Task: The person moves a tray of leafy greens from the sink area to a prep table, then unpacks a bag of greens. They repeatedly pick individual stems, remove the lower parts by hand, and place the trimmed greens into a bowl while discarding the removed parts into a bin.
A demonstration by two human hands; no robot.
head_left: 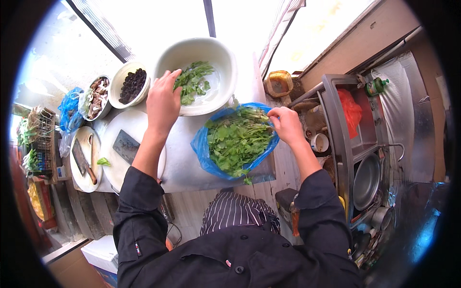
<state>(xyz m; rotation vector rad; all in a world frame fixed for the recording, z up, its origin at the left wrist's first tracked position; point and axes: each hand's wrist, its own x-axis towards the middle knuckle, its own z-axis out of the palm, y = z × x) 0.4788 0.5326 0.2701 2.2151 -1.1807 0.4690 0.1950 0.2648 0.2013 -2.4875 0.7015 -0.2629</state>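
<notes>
A bunch of leafy coriander (196,82) lies in a large white basin (222,62) at the far middle of the table. My left hand (164,98) is over the basin's near left rim, its fingers apart beside those leaves. More coriander (237,141) fills a blue plastic bag (198,149) that lies open on the table, nearer to me. At the bag's far right edge, my right hand (287,126) has its fingertips pinched together on the stem ends of the coriander there. Its palm is turned away from view.
Left of the basin stand a bowl of black pieces (133,86) and a bowl of sliced food (98,98). Cleavers (126,145) lie on two round white boards (113,168). A metal sink (362,129) holding a red bag (349,111) stands on the right.
</notes>
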